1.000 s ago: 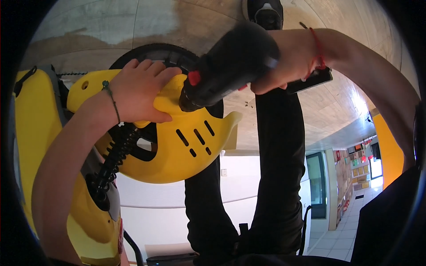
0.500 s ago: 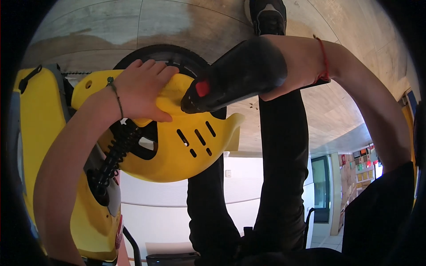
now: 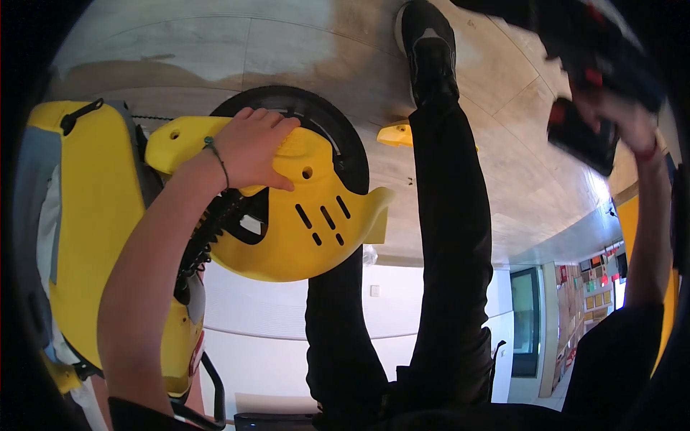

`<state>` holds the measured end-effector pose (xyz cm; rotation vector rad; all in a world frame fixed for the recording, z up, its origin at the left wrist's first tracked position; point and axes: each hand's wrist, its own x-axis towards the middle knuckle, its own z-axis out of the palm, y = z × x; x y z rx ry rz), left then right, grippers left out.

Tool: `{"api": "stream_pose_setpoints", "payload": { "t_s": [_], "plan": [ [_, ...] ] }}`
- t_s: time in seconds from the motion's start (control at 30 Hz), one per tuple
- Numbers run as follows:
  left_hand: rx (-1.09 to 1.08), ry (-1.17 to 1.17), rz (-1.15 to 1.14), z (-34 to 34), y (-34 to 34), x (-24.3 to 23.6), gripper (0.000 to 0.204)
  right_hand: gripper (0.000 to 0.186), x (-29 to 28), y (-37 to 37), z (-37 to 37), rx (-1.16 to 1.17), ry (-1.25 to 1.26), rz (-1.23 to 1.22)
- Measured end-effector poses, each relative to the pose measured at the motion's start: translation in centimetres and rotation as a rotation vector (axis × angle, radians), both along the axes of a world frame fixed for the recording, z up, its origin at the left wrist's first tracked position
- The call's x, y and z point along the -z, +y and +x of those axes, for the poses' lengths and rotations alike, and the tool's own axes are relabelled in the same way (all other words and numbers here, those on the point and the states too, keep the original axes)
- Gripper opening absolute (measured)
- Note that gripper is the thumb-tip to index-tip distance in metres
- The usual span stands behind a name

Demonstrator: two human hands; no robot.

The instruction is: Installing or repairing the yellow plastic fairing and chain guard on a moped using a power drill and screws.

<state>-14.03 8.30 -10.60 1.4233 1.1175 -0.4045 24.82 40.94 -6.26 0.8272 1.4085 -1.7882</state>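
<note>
Left hand clamps down on a yellow plastic fender, fingers curled over its top edge, likely to steady the part against the black tyre it shrouds. Fender sits centre-left, w/ slotted vents facing the camera, just beside the yellow body panel. Right hand, raised at upper right & blurred, is wrapped round a dark power tool w/ red trim, well apart from the fender. The person's black trouser legs and shoe stand on the pale tiled floor.
</note>
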Motion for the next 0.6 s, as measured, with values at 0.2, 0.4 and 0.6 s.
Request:
{"api": "stream_pose_setpoints", "payload": {
  "t_s": [0.2, 0.4, 0.6],
  "plan": [
    [-0.221, -0.032, 0.155, -0.4, -0.6, -2.0, 0.056, 0.014, -5.7, -5.4, 3.4, 0.263, -0.201, 0.037],
    [-0.524, 0.282, 0.230, 4.2, -3.7, -8.8, 0.039, 0.021, -10.1, -9.8, 4.3, 0.687, -0.387, -0.006],
    [-0.423, 0.370, 0.057, 5.1, -8.0, -10.4, 0.048, 0.036, -12.4, -7.6, 0.5, 0.724, -0.390, 0.011]
  ]
}}
